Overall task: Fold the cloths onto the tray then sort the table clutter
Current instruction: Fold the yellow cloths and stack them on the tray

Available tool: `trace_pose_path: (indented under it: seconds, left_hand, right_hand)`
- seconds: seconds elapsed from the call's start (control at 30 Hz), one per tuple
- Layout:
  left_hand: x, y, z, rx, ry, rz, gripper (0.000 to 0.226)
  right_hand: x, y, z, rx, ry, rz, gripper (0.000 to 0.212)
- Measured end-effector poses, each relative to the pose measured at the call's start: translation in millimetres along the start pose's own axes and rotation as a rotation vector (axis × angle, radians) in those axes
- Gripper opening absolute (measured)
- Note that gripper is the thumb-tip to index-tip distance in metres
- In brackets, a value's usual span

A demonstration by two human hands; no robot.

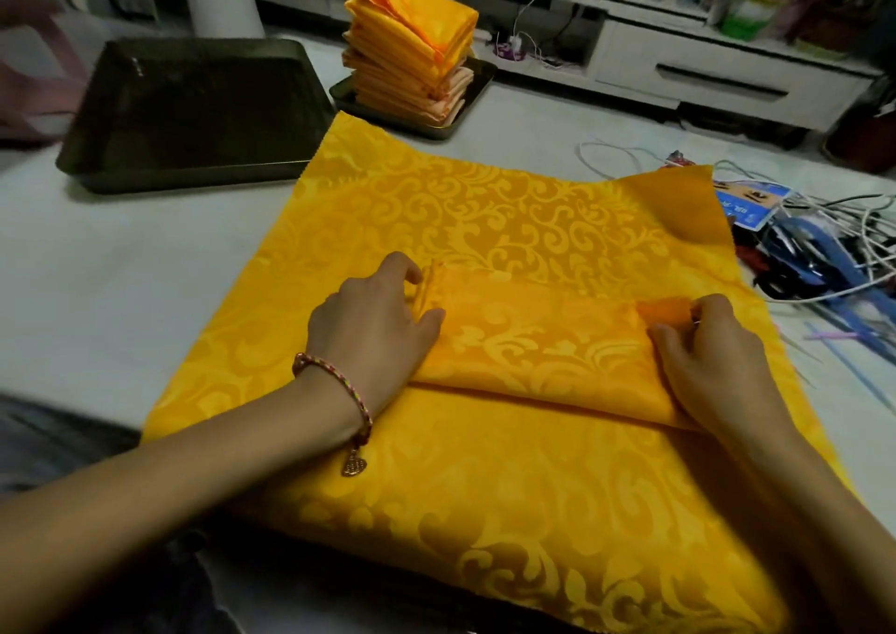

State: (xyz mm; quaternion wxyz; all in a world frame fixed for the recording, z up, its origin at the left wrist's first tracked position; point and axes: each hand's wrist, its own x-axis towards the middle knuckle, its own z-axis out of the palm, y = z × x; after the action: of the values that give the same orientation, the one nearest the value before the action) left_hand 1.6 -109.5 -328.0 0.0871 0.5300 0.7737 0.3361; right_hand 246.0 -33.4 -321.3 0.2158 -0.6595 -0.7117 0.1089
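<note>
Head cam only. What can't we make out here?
Head view:
- Small tray: mostly hidden under the cloth stack.
- Cable clutter: tangled, cut off by the right edge.
- Pink shape top left: blurred.
- Folded cloth: layer count hidden; left hand and right hand cover its ends.

Spread cloth [485,206]: golden yellow, paler scrollwork damask. Folded cloth [533,347]: same. Cloth stack [412,46]: orange-yellow, peach below. Large tray [194,100]: black. Table [121,269]: white. Bracelet [334,381]: pink braid.
</note>
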Motion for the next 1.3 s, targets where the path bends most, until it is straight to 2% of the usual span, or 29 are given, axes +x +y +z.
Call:
trace_pose_path:
  seconds: [0.2, 0.27, 0.37, 0.43, 0.5, 0.53, 0.6, 0.67, 0.73, 0.83, 0.93, 1.0, 1.07, 1.17, 1.23, 1.3]
  left_hand:
    - [-4.9, -5.2, -3.7, 0.034, 0.025, 0.105, 0.028]
    - [-7.9, -6.6, -4.9, 0.222, 0.013, 0.162, 0.029]
    - [-5.7, -6.7, -5.6, 0.359, 0.018, 0.320, 0.027]
    - [1.8, -4.3, 0.1, 0.350, 0.101, 0.489, 0.030]
    - [4.2, 10.4, 3.7, 0.317, -0.048, 0.560, 0.036]
    - [4.1, 18.2, 6.7, 0.310, -0.173, 0.544, 0.041]
    - [2.4, 23.0, 18.6, 0.407, -0.374, 0.485, 0.050]
    - [0.7, 18.0, 27.8, 0.493, -0.383, 0.506, 0.066]
    - [0.5, 10.1, 28.3, 0.506, -0.363, 0.489, 0.084]
    - [1.3, 0.8, 24.8, 0.479, -0.404, 0.378, 0.093]
    - [1.0, -5.8, 22.4, 0.442, -0.396, 0.199, 0.088]
    - [-0.9, -7.2, 20.6, 0.388, -0.329, 0.102, 0.088]
    - [-2.7, -4.8, 18.1, 0.308, -0.190, 0.104, 0.088]
    - [-1.2, 7.1, 11.7, 0.037, -0.144, 0.069, 0.083]
    - [4.1, 13.2, 9.3, -0.211, -0.155, -0.045, 0.088]
    - [8.7, 15.6, 8.4, -0.371, -0.123, -0.168, 0.084]
  right_hand:
    - [0.9, -5.5, -5.2, 0.076, 0.111, -0.098, 0.022]
    - [4.1, -5.9, -0.9, -0.003, 0.069, -0.066, 0.030]
    - [7.1, -5.6, 4.9, -0.131, 0.063, -0.054, 0.045]
    - [6.9, -10.5, 2.1, -0.217, 0.178, -0.231, 0.049]
    - [0.4, -30.1, 2.7, -0.190, 0.242, -0.492, 0.040]
    - [-2.0, -40.4, 7.1, -0.151, 0.197, -0.609, 0.038]
    - [-6.6, -57.4, 23.6, -0.103, -0.074, -0.715, 0.052]
    - [-8.6, -61.9, 40.5, -0.146, -0.303, -0.672, 0.066]
    - [-2.2, -50.5, 45.0, -0.231, -0.395, -0.604, 0.071]
    - [8.6, -16.4, 30.8, -0.313, -0.407, -0.508, 0.075]
    - [17.5, 12.2, 14.4, -0.296, -0.436, -0.391, 0.075]
    - [20.0, 18.6, 8.5, -0.270, -0.454, -0.332, 0.079]
    - [20.2, 17.6, 6.8, -0.267, -0.444, -0.322, 0.083]
    - [19.1, 15.1, 7.1, -0.299, -0.445, -0.325, 0.083]
    - [22.6, 12.0, 3.3, -0.302, -0.480, -0.303, 0.077]
    - [27.1, 5.9, -1.8, -0.231, -0.457, -0.323, 0.072]
